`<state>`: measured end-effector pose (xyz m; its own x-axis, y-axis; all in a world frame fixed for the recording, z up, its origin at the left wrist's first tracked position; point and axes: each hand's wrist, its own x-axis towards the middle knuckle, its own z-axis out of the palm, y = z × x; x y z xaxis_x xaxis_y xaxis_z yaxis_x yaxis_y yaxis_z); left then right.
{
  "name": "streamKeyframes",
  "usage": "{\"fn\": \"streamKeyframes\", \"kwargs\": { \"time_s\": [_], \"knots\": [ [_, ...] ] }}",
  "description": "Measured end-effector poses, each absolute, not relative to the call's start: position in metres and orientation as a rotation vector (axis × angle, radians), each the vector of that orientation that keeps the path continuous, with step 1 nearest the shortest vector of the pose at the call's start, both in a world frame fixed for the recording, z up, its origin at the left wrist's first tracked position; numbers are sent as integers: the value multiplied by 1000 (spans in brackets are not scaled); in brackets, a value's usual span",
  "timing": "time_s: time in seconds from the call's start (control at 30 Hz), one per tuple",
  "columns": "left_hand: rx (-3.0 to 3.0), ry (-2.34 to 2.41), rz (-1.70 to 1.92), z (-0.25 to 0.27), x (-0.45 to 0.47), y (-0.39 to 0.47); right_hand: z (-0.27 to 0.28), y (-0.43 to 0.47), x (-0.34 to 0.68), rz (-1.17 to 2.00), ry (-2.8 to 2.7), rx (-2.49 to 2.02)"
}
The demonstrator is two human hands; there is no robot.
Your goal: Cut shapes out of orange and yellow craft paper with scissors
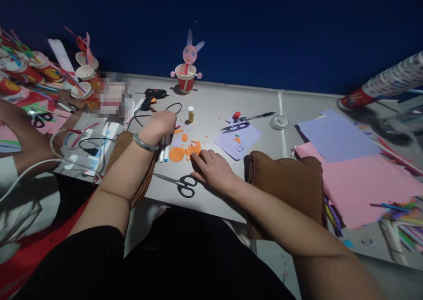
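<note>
My left hand (161,126), with a bangle on its wrist, is closed above two white markers (164,148). Whatever its curled fingers hold is hidden from me. My right hand (216,171) rests on the table with its fingers spread, their tips at the edge of some cut orange paper scraps (194,148). An orange paper circle (176,154) lies between my hands. Black-handled scissors (180,183) lie nearest to my body. On a lilac paper sheet (249,137) there is a small paper carrot (237,139), with purple thread snips (235,127) at its upper edge.
Farther back stand a rabbit-faced paper cup (185,77), a black glue gun (153,97) and a small bottle (191,114). Tape (279,122), pink paper (366,185) and a brown cushion (287,190) are right. Another person's arm (29,137), cables and decorated cups are left.
</note>
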<state>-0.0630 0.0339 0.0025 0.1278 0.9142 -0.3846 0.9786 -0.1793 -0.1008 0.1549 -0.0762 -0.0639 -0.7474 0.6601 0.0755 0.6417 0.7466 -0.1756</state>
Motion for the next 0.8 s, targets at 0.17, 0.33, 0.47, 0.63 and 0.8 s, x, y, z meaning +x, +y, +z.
{"fn": "streamKeyframes", "kwargs": {
  "time_s": [0.17, 0.33, 0.47, 0.63, 0.8],
  "knots": [
    [2230, 1957, -453, 6, -73, 36, -63, -78, 154, 225, -2787, -1065],
    [2175, 1944, -262, 12, -76, 37, -62, -81, 153, 209, -2740, -1069],
    [2139, 1662, -313, 12, -72, 37, -65, -82, 152, 190, -2716, -981],
    [2203, 1597, -470, 5, -66, 34, -70, -85, 150, 190, -2707, -822],
    [2251, 1630, -515, 1, -61, 31, -74, -89, 148, 162, -2795, -701]
  ]
}}
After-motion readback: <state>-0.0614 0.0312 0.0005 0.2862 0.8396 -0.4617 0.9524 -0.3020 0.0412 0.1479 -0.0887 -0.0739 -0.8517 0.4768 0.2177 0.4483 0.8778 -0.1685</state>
